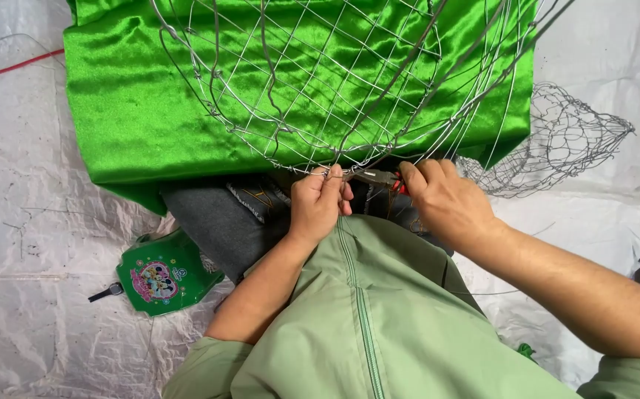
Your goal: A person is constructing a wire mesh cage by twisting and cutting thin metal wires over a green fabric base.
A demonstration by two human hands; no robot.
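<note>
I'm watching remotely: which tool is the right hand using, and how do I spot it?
Start at the shiny green fabric and the big wire mesh frame lying over it. At the frame's near rim, between the left hand and right hand, sit the pliers. Their red handles are the only red among the silver wires.

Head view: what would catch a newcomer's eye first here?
A bright green satin cloth fills the top centre, with a rounded wire mesh frame lying over it. At the frame's lower rim, the left hand pinches the wire while the right hand works red-handled pliers against it. A smaller wire mesh cone lies at right.
</note>
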